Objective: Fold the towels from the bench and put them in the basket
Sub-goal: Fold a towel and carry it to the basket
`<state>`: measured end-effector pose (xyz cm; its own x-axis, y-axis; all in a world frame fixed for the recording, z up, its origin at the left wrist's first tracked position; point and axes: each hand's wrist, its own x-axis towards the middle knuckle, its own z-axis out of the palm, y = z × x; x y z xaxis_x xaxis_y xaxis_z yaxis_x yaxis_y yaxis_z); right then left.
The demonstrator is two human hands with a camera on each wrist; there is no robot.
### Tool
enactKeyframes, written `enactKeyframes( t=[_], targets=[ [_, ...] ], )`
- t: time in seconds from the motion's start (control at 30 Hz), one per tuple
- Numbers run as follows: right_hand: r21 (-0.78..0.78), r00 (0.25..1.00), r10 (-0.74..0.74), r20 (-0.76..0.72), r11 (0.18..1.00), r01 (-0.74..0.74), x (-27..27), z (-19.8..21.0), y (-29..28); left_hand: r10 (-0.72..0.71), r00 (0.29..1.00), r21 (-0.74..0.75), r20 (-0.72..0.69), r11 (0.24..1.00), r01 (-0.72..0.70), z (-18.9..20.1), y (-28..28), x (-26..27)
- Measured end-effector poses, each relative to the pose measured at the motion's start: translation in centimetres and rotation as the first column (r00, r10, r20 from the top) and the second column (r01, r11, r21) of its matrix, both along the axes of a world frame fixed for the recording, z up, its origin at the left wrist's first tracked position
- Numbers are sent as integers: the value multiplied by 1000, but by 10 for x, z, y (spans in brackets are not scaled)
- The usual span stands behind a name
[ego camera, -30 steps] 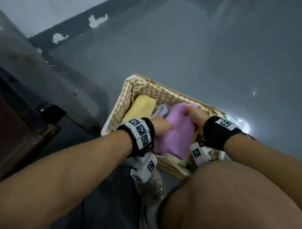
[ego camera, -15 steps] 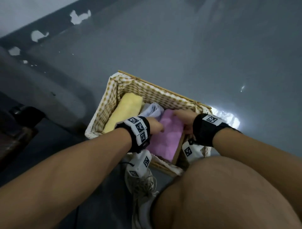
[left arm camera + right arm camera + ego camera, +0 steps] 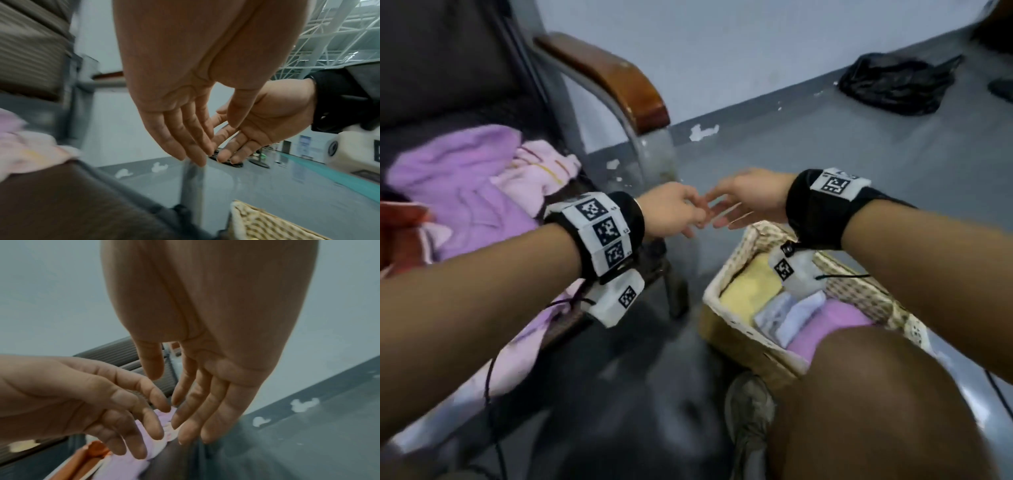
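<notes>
Reaching back toward the desk (image 3: pixel 465 99) with both hands empty: left hand (image 3: pixel 671 210) and right hand (image 3: pixel 750 195) are loosely spread in mid-air, fingertips almost touching, holding nothing. The unfolded towels (image 3: pixel 465 185), purple and pink, sit heaped on the dark seat, and three folded ones already lie in the basket (image 3: pixel 739 346) on the floor by our knee. We'd say grab one towel by its corners rather than scooping the pile. Grey painted floor (image 3: pixel 842 164), pale wall with chipped paint, black bag (image 3: pixel 897 82) in the corner.
</notes>
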<state>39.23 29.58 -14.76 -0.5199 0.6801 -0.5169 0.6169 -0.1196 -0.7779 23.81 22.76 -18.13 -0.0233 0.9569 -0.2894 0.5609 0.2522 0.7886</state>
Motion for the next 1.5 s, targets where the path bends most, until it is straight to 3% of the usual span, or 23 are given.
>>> enactKeyframes(
  t=[0.17,0.37,0.43,0.57,0.63,0.7,0.77,0.8,0.9,0.97,1.0,1.03,1.07,1.1,1.17,1.2,1.3,1.4,1.5],
  targets=[
    [11,965,251,-69,968,-251,-127,27,-62,205,973,75,-103,977,-198,24,-87,-111],
    [-20,870,492,-7,870,-492,-241,7,-135,399,897,70,-190,917,-393,-2,-189,-195],
    [10,840,540,55,841,-541,-267,-4,-150,418,857,36,-303,903,-428,-16,-210,-213],
    [239,820,540,190,784,-572,-290,-43,-157,341,822,-120,-456,892,-436,-43,-223,-233],
    [341,779,506,370,706,-621,-288,-68,-151,306,804,-168,-510,881,-442,-49,-219,-236],
    [382,665,465,584,566,-731,-283,-89,-144,306,808,-191,-503,873,-449,-54,-212,-234],
    [418,615,472,632,460,-783,-282,-98,-137,324,811,-203,-488,861,-466,-57,-206,-232],
    [440,629,491,603,453,-775,-284,-99,-134,359,804,-202,-474,844,-496,-59,-205,-230],
    [530,721,510,468,491,-691,-288,-95,-130,515,789,-208,-336,776,-596,-60,-205,-230],
    [548,771,540,338,553,-627,-290,-89,-129,651,753,-195,-94,730,-655,-62,-206,-231],
    [518,796,567,214,625,-584,-290,-83,-132,700,710,-214,69,706,-675,-61,-207,-231],
    [432,814,578,52,722,-540,-290,-76,-136,739,640,-217,211,674,-706,-60,-207,-230],
    [286,822,556,-122,813,-507,-289,-69,-140,794,518,-232,320,595,-769,-58,-208,-230],
    [113,814,519,-261,854,-508,-288,-62,-146,818,439,-243,371,542,-804,-56,-209,-230],
    [-106,767,515,-383,800,-591,-284,-54,-157,822,380,-251,425,510,-822,-49,-214,-230],
    [-138,736,553,-391,755,-641,-283,-52,-163,817,387,-234,428,514,-825,-45,-217,-229],
    [-119,680,676,-285,679,-724,-276,-50,-173,811,521,-63,264,554,-830,-37,-225,-230],
    [-73,786,595,-168,787,-612,-274,-47,-164,768,632,166,109,613,-773,-22,-228,-224],
    [-65,919,329,-218,935,-349,-276,-46,-144,635,772,234,3,751,-618,-4,-230,-211]
  ],
)
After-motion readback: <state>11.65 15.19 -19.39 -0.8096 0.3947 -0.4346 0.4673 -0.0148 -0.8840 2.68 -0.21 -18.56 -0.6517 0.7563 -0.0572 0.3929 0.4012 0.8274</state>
